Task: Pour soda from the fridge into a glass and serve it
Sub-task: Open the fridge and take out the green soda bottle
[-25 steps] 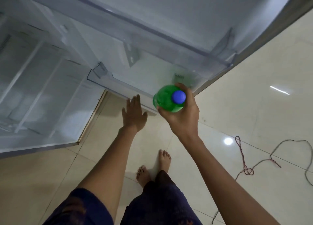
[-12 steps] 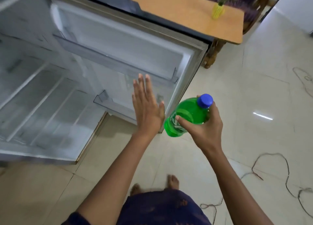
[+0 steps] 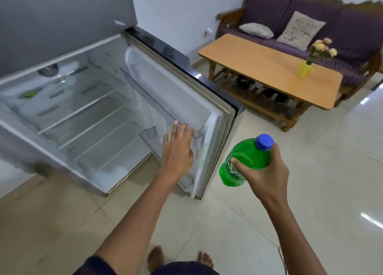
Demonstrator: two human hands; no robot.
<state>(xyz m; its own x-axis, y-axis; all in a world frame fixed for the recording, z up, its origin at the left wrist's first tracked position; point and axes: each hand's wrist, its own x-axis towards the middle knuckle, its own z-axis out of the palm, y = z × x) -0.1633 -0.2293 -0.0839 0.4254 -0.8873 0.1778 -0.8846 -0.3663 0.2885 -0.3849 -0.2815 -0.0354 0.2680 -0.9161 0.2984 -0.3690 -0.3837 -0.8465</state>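
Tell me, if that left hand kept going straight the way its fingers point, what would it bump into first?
Most likely the inner side of the open fridge door: the left hand, open and flat, points at it. Whether it touches already is unclear.

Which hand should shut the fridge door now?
Probably the left hand. It is open and empty, right at the inner side of the open fridge door. The right hand is busy holding the green soda bottle.

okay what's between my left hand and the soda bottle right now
In the head view, the outer edge of the open fridge door stands between the left hand and the bottle in the right hand; beyond it only bare floor.
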